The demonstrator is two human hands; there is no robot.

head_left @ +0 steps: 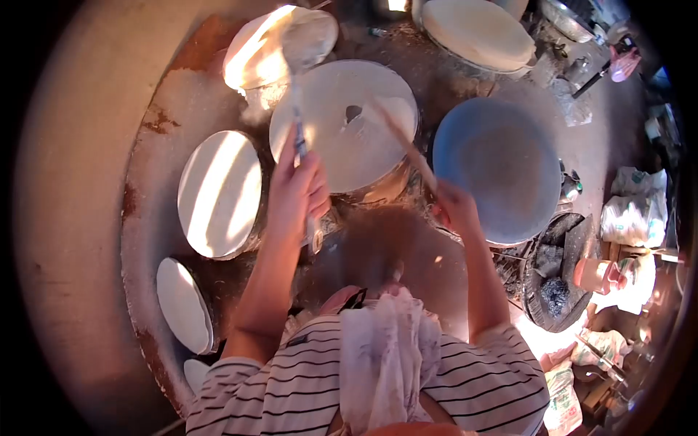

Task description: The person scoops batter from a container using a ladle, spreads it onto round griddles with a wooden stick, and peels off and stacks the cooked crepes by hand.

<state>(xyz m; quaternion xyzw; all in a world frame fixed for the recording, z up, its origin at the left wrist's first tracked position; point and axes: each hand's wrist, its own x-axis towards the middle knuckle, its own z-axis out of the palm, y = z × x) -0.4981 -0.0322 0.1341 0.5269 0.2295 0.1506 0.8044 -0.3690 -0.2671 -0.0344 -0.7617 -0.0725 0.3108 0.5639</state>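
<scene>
My left hand [297, 185] is closed around the handle of a thin tool [299, 127], whose far end is blurred over the pale round disc [334, 91]. My right hand [454, 207] grips a wooden stick [403, 142] that slants up and left over the same disc. This disc has a small dark hole near its middle. Beside my right hand lies a large bluish-grey round pan [502, 171]. To the left of my left hand is a white disc [220, 195] with bands of sunlight.
More pale discs lie at the top left [305, 36], top right [478, 33] and lower left [185, 305]. A dark round container [534, 291], a reddish cup [598, 276], plastic bags [634, 218] and a metal bowl [566, 20] stand on the right.
</scene>
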